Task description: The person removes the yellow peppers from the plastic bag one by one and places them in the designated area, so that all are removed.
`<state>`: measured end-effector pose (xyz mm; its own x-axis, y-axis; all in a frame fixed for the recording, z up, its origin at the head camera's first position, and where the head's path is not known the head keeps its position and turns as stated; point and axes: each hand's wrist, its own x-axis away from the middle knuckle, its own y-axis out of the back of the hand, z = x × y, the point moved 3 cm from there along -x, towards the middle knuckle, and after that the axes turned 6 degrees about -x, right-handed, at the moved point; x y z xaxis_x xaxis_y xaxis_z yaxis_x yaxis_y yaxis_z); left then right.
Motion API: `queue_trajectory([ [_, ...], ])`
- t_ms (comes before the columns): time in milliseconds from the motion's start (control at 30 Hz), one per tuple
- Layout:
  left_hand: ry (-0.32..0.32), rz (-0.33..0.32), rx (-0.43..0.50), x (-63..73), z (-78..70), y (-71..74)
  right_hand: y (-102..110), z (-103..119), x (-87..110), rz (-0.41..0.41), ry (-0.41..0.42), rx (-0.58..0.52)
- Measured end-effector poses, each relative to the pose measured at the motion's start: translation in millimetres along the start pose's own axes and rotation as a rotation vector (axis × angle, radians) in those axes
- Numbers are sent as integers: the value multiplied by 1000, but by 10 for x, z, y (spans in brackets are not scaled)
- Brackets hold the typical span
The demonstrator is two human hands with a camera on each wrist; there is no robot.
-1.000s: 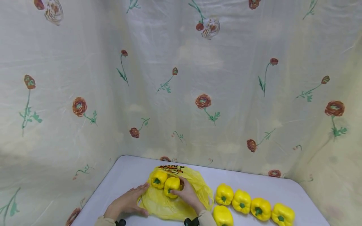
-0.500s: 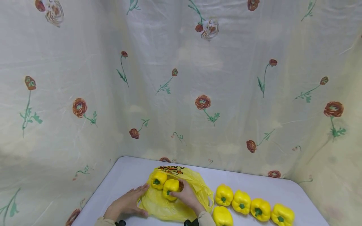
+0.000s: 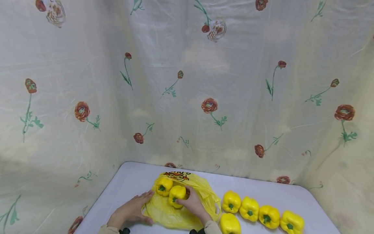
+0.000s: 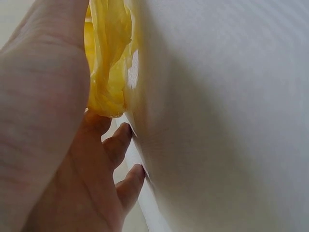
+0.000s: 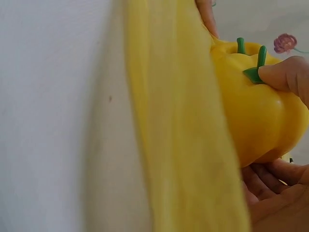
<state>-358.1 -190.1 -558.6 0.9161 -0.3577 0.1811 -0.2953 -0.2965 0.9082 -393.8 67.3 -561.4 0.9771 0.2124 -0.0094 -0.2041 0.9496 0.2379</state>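
A yellow plastic bag (image 3: 172,216) lies on the table with dark print near its far edge. Two yellow bell peppers sit at its mouth: a left one (image 3: 164,186) and a right one (image 3: 177,196). My right hand (image 3: 194,203) grips the right pepper, thumb by its green stem and fingers round its far side; the right wrist view shows this pepper (image 5: 260,116) between thumb and fingers. My left hand (image 3: 131,209) rests at the bag's left edge, fingers straight and thumb spread. In the left wrist view its fingertips (image 4: 124,133) touch the table beside the crumpled bag (image 4: 108,58).
Several more yellow bell peppers stand to the right of the bag, most in a row (image 3: 249,208) and one nearer (image 3: 230,223). The white table (image 3: 134,178) ends at a flower-patterned curtain (image 3: 187,97) behind and on both sides.
The right hand has shifted the gripped pepper very slightly toward the near side over the last second. The left hand stays in place.
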Motion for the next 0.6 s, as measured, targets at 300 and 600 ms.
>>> queue_trajectory([
  [300, -19, -11, -15, -5, 8, -12, 25, 48, 56, -18, 20, 19],
  [600, 3, 2, -15, -10, 12, -12, 47, 183, 150, 8, 59, 19],
])
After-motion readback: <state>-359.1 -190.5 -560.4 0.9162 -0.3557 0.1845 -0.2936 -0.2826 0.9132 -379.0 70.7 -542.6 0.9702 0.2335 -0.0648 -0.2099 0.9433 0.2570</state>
